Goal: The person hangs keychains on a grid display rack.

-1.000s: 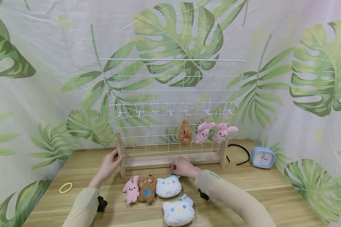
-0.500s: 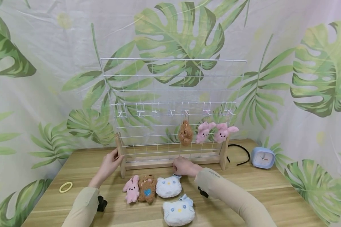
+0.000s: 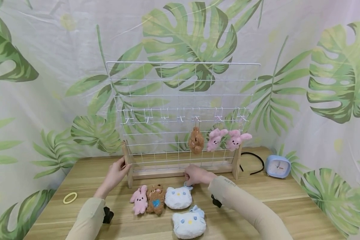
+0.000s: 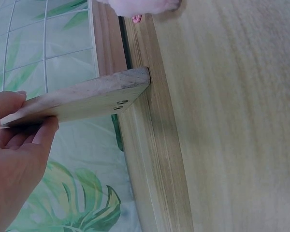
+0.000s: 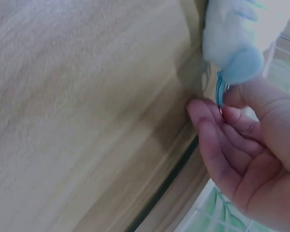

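Observation:
My left hand (image 3: 117, 170) grips the wooden side post (image 4: 87, 99) of a white wire grid rack (image 3: 183, 62), thumb on one face and fingers on the other. With thumb and fingertips, my right hand (image 3: 196, 175) pinches the blue hanging loop (image 5: 220, 90) of a white cat plush keychain (image 3: 178, 198). In the right wrist view the cat's blue bow (image 5: 244, 65) sits just beside the thumb. A second white cat plush (image 3: 189, 225) lies nearer on the table. Left of them lie a brown bear plush (image 3: 156, 200) and a pink rabbit plush (image 3: 139, 201).
On the rack's row of hooks (image 3: 180, 119) hang a brown plush (image 3: 196, 141) and two pink rabbits, one at the right end (image 3: 235, 140). A blue clock (image 3: 277, 166) and a black headband (image 3: 262, 161) sit at right. A yellow ring (image 3: 70, 198) lies at left.
My right hand has shifted slightly to the right along with the loop it pinches. My left hand stays on the post, and the plushes have hardly moved.

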### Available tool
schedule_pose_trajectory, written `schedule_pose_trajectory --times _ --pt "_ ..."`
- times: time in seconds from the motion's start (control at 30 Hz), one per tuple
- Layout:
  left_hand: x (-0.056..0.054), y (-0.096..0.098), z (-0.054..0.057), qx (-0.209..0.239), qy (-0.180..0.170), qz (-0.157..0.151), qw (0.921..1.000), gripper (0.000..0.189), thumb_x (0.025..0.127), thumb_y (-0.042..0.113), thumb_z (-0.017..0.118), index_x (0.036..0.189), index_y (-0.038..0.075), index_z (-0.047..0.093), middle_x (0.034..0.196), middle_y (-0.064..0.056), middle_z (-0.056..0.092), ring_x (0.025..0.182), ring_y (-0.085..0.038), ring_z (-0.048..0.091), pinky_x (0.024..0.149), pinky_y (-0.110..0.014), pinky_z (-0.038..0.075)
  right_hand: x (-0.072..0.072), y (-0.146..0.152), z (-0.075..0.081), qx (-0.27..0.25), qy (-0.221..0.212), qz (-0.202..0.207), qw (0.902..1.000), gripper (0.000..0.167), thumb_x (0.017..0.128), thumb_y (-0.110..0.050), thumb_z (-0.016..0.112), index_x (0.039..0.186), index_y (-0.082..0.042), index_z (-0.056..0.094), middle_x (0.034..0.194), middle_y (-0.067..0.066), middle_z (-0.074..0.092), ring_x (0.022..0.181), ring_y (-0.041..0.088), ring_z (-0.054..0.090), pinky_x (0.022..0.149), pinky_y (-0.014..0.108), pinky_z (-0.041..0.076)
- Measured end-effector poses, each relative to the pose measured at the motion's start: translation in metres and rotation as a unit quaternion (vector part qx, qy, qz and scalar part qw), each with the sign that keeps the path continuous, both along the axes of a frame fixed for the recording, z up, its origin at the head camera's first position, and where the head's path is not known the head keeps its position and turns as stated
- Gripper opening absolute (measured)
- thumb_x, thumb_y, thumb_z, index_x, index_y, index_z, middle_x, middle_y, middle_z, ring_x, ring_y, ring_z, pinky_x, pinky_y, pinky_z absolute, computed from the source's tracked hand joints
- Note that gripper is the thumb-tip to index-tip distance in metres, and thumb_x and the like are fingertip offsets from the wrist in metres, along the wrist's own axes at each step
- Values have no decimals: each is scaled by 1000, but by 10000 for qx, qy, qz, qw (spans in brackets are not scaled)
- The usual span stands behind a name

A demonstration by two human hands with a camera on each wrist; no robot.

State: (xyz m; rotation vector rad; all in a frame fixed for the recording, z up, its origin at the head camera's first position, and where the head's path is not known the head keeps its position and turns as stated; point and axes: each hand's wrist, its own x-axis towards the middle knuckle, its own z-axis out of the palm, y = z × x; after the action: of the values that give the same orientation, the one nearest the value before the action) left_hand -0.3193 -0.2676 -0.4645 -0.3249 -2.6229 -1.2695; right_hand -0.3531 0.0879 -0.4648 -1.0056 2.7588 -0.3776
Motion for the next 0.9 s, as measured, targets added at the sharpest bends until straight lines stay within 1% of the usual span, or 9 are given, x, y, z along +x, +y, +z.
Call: schedule_pose_trajectory --times 0.13,0.23,0.27,0.37,0.47,0.5,0.57,0.77,0.9 --pt "0 1 2 46 14 -14 10000 46 103 12 52 140 -14 44 134 -38 54 126 -48 55 103 -52 50 -1 7 6 -411 -229 -8 9989 20 79 -3 73 67 -12 59 57 -8 52 50 1 46 51 13 35" --pt "0 2 3 39 13 -31 10000 46 103 12 52 140 -15 43 134 -39 53 126 -48 54 103 -51 49 2 13 16 -818 -350 122 9960 14 79 -2 71 72 -9 61 63 -6 54 56 3 47 53 15 38" --pt "0 2 3 33 17 -39 10000 46 103 12 52 140 -15 43 134 -39 53 126 -48 54 103 -51 49 0 16 16 -969 -262 317 9944 14 81 -3 71 74 -10 61 65 -7 54 58 2 46 53 15 38" --pt "-1 3 4 28 51 -26 10000 43 103 11 52 138 -14 46 132 -38 55 124 -48 56 101 -52 51 4 18 28 -1218 -126 616 9906 9 82 -1 68 81 -7 63 71 -3 59 64 2 48 55 15 43" --pt "-2 3 4 11 115 -5 9999 41 102 10 53 136 -13 48 130 -37 57 121 -48 58 99 -52 53 8 17 38 -1215 199 801 9892 6 83 1 67 86 -5 69 76 1 66 67 1 52 59 13 47" --pt "-2 3 4 5 138 4 9999 40 102 10 53 135 -13 49 129 -37 58 121 -48 59 99 -52 53 12 15 45 -1172 195 751 9901 8 82 3 67 86 -2 70 77 4 69 67 1 54 60 13 49" --pt "-2 3 3 -10 165 13 9999 41 102 9 53 135 -14 49 129 -37 58 121 -48 59 98 -52 53 15 14 50 -1098 459 865 9891 10 83 2 67 87 -4 74 77 4 72 67 -1 55 61 11 50" --pt "-1 1 -1 -67 250 25 9997 40 101 9 54 133 -15 50 128 -38 58 120 -49 59 98 -52 53 28 10 69 -1032 1024 1068 9836 12 86 0 68 84 -8 77 71 0 72 58 -6 48 55 6 44" --pt "-2 1 -2 -64 267 15 9996 41 102 10 54 134 -14 49 128 -37 58 121 -48 59 98 -51 53 39 9 85 -1080 1241 1119 9800 13 87 -1 68 83 -9 77 67 -2 69 55 -6 43 51 7 40"
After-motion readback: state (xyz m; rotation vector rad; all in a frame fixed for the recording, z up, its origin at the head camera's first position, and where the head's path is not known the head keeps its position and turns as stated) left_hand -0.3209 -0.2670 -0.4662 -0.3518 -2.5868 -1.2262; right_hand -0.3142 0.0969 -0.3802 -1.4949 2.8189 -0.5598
